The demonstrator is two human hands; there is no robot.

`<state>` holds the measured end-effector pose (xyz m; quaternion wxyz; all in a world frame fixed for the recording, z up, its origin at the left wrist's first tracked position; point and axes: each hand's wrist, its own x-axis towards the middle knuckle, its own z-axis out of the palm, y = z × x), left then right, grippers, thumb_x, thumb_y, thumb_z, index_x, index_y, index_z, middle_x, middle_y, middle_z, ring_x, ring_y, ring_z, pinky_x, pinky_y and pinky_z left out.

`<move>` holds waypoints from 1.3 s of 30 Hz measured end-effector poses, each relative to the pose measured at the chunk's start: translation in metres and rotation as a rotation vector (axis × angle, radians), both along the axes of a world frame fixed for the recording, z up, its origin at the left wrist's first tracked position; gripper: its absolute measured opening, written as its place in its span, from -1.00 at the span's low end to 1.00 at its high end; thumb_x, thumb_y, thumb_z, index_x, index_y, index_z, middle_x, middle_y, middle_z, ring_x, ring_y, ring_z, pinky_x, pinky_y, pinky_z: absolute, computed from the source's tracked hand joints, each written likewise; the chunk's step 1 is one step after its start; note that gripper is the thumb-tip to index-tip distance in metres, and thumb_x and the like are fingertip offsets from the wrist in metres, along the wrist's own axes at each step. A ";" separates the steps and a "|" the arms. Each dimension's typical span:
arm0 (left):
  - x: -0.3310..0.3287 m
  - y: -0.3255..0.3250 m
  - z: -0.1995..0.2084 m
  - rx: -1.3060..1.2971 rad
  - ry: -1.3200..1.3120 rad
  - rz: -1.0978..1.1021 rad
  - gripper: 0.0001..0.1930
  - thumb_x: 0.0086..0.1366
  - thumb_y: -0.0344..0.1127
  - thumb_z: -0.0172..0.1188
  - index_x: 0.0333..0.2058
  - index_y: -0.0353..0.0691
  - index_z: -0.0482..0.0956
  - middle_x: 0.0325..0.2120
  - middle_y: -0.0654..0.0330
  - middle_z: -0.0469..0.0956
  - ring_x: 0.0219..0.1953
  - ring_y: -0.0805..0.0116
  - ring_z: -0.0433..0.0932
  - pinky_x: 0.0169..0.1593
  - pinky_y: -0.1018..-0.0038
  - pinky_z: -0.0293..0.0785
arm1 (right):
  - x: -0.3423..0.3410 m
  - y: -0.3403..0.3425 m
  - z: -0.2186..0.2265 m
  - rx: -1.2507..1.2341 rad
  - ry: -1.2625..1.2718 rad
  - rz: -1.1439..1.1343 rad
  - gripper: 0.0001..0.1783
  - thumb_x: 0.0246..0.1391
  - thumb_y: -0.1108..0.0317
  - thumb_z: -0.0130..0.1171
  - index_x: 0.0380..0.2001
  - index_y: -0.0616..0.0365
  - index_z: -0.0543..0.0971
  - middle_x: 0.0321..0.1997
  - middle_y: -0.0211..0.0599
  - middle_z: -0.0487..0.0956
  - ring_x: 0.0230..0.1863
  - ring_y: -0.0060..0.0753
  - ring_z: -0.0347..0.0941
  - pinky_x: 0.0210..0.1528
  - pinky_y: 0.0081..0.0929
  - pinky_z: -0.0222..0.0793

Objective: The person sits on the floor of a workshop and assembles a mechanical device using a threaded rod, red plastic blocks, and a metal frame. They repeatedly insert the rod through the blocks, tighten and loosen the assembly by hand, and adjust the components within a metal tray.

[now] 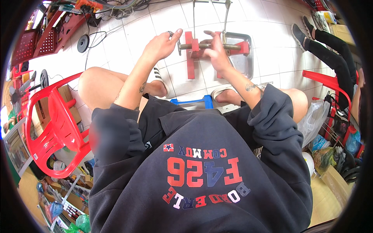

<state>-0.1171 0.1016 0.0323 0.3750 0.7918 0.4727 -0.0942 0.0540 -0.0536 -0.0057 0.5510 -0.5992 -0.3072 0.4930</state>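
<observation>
On the floor in front of me stands a red metal screw clamp (190, 62) with upright bars. A long threaded rod (186, 46) runs across it, with a crossbar at its left end. My right hand (217, 58) grips the clamp around the rod's right part, thumb below the rod and forefinger stretched above it. Just left of the rod's end is my left hand (162, 46), apart from the clamp. Its fingers are curled and its thumb points up; a small dark ring-like piece shows at the fingers, and what the palm holds is hidden.
A metal tray (251, 64) lies beside the clamp. Between my feet is a blue stool (192, 103). Red chairs stand at left (48, 128) and right (330, 81). Another person's shoes (299, 37) are at far right. A black disc (82, 43) and cables lie at upper left.
</observation>
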 end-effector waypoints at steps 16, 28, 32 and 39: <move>0.003 -0.004 0.001 0.019 0.024 -0.030 -0.06 0.39 0.48 -0.28 -0.02 -0.43 0.62 -0.15 -0.27 0.64 0.02 -0.16 0.61 0.12 0.10 0.48 | -0.006 0.003 0.009 -0.109 0.145 -0.043 -0.51 0.32 0.28 0.09 0.21 0.31 0.31 -0.16 -0.15 0.61 -0.20 -0.42 0.64 -0.19 -0.52 0.57; 0.004 -0.008 0.010 0.048 0.054 -0.050 -0.08 0.39 0.49 -0.30 -0.04 -0.37 0.64 -0.17 -0.21 0.66 0.00 -0.11 0.63 0.09 0.10 0.50 | -0.002 0.007 0.008 -0.140 0.191 -0.009 -0.36 0.14 0.41 0.11 0.29 0.31 0.24 -0.08 -0.10 0.55 -0.17 -0.39 0.60 -0.13 -0.44 0.60; 0.002 -0.005 -0.001 0.040 0.042 -0.050 -0.08 0.39 0.49 -0.31 -0.05 -0.36 0.65 -0.17 -0.21 0.66 -0.01 -0.10 0.63 0.09 0.10 0.50 | 0.000 0.002 -0.005 0.056 0.001 -0.035 -0.45 0.29 0.35 0.10 0.26 0.31 0.25 -0.11 -0.16 0.59 -0.21 -0.40 0.64 -0.13 -0.48 0.61; 0.002 -0.008 0.002 0.097 0.017 -0.048 -0.10 0.38 0.50 -0.26 -0.18 -0.38 0.64 -0.24 -0.23 0.64 -0.08 -0.14 0.62 0.03 0.12 0.49 | -0.003 0.005 0.004 -0.188 0.255 -0.036 -0.35 0.18 0.47 0.09 0.32 0.29 0.18 -0.11 -0.14 0.59 -0.15 -0.35 0.65 -0.07 -0.45 0.60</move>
